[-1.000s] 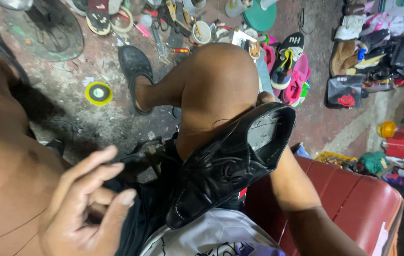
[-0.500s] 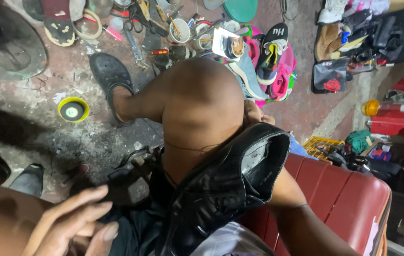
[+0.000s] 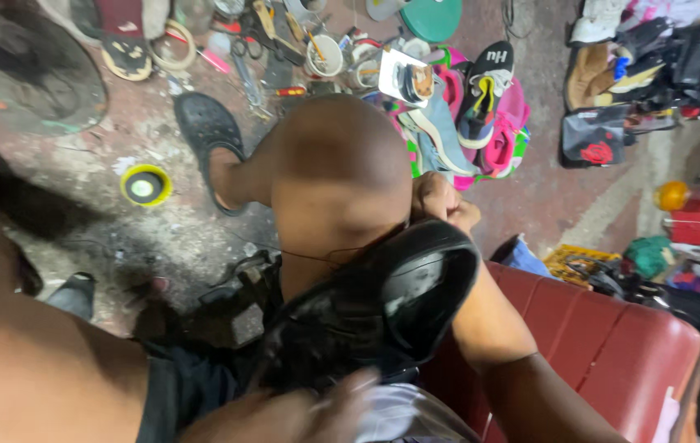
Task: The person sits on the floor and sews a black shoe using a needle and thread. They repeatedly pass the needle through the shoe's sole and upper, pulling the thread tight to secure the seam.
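Here I see my right hand [image 3: 440, 205] clasping the glossy black leather shoe [image 3: 366, 320] at frame centre, stiff-soled, slippery; my blurred left hand [image 3: 284, 414] touches its upper, grip unclear.

Glossy black shoe [image 3: 366, 312] at lower centre, shining on its sole. Red cushioned seat [image 3: 613, 344] at lower right. Yellow-rimmed round tin [image 3: 146, 184] with a pale green middle at left, on a grey, stained floor [image 3: 153, 238]. Black clog [image 3: 206, 131] above it. Pink, green and blue striped pile of shoes [image 3: 481, 123] at upper right. Green round lid [image 3: 432, 16] along the top edge. Orange ball [image 3: 672, 195] at far right.
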